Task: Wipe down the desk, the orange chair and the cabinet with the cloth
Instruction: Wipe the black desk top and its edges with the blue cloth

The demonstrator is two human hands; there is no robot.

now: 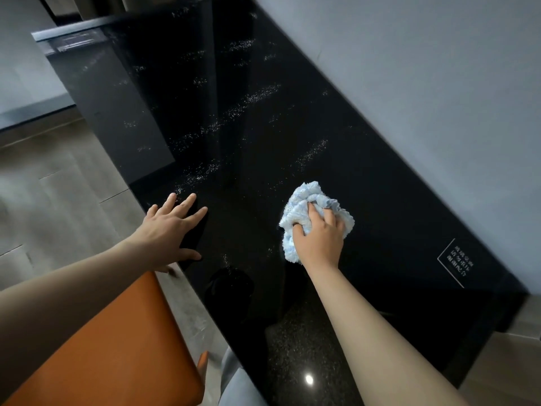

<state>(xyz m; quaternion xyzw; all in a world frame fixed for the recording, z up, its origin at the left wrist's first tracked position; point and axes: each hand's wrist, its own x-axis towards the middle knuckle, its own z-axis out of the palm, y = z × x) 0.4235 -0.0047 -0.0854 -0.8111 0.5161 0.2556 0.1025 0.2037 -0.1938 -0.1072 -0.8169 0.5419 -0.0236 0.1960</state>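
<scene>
The desk [307, 118] has a glossy black glass top streaked with pale speckled smears across its far half. A crumpled light-blue and white cloth [304, 200] lies bunched on the glass near the middle, and my right hand [320, 235] grips it from above with curled fingers. My left hand [172, 227] rests flat near the desk's left edge, fingers straight and spread. The orange chair [111, 347] stands at the lower left, its seat just under the desk's edge. No cabinet is clearly in view.
A grey wall [424, 68] runs along the desk's right side. A white-framed printed label [456, 263] sits on the glass near the wall. Wood-look floor [52, 183] lies to the left. A bright light reflection [308, 379] shows on the near glass.
</scene>
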